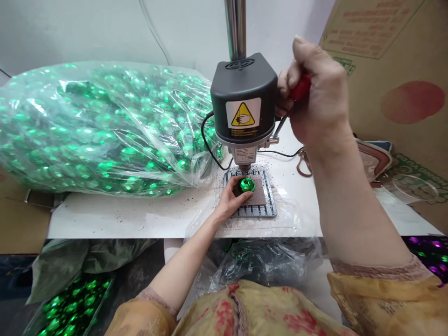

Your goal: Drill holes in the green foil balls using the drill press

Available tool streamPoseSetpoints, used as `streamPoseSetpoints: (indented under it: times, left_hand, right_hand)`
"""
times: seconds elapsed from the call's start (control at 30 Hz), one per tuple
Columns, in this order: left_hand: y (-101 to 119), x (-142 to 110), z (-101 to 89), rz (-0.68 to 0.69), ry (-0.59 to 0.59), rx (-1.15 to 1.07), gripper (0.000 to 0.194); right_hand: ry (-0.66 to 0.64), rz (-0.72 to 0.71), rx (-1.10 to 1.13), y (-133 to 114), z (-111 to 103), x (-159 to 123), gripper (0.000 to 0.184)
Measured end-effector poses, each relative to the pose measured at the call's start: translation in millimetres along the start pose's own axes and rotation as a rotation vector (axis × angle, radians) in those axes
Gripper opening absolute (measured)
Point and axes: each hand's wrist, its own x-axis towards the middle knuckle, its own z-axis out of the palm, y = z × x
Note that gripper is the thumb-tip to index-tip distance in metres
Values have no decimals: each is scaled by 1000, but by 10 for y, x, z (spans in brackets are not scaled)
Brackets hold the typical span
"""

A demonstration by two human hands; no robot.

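Note:
A small bench drill press (244,100) with a dark grey head stands on the white table (140,217). My right hand (317,95) is closed round its red-knobbed feed lever (300,87). My left hand (233,196) pinches a shiny green faceted bead (246,185) on a brown pad (258,193). The pad lies on the slotted metal base (255,211), right under the drill chuck (244,166).
A big clear plastic bag of green beads (101,128) fills the table's left half. A cardboard box (395,70) stands at the right. More green beads (70,308) lie in a tray below left. Purple beads (429,252) show at lower right. A black cable (210,149) loops behind the drill.

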Motion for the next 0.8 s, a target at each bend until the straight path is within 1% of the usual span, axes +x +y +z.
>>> streamPoseSetpoints:
  times: [0.03, 0.1, 0.17, 0.23, 0.33, 0.43, 0.7, 0.8]
  left_hand:
    - [0, 2, 0, -3, -1, -2, 59]
    - [2, 3, 1, -6, -2, -2, 59]
    - [4, 1, 0, -5, -7, 0, 58]
    - [5, -3, -2, -4, -9, 4, 58]
    - [7, -7, -6, -8, -7, 16, 58]
    - [6, -6, -5, -3, -8, 18, 58]
    - [-10, -10, 4, 20, 0, 13, 57]
    - [-15, -12, -1, 25, 0, 28, 57]
  right_hand:
    - [-12, 42, 36, -15, 4, 5, 67]
    - [31, 84, 91, -38, 40, -15, 68]
    - [131, 33, 104, -48, 100, -86, 68]
    - [201, -71, 99, -46, 156, -205, 65]
    - [201, -269, 58, -22, 196, -420, 59]
    - [214, -390, 31, 23, 194, -604, 59]
    - [259, -483, -79, 220, 154, -910, 62]
    - [229, -479, -64, 291, 90, -967, 62]
